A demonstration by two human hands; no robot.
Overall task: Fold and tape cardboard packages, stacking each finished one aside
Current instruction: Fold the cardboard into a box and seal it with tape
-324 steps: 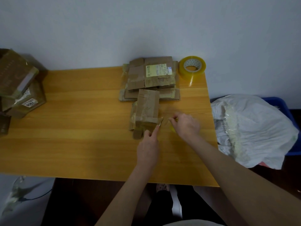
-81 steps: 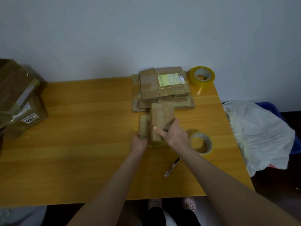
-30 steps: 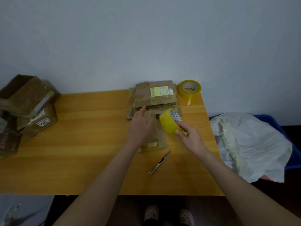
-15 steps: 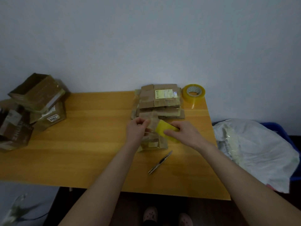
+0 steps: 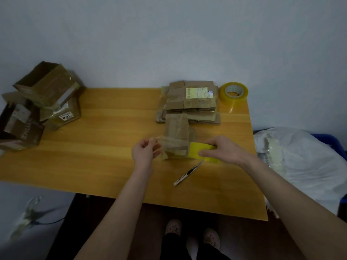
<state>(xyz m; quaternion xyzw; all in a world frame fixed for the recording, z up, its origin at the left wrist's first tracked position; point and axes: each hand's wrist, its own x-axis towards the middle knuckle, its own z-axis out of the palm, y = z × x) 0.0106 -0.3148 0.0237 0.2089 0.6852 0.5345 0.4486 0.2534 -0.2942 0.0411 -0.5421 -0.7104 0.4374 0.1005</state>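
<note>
Your left hand (image 5: 144, 152) pinches the tape strip (image 5: 172, 143); your right hand (image 5: 224, 150) grips the roll (image 5: 197, 152). It is newly drawn across the package (image 5: 176, 128).

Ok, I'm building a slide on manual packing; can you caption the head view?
Right hand holds a yellow tape roll, left hand pinches its strip stretched over a folded cardboard package.

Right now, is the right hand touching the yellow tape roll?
Touching. The head view shows the right hand gripping the yellow tape roll, thumb and fingers curled round it.
</note>
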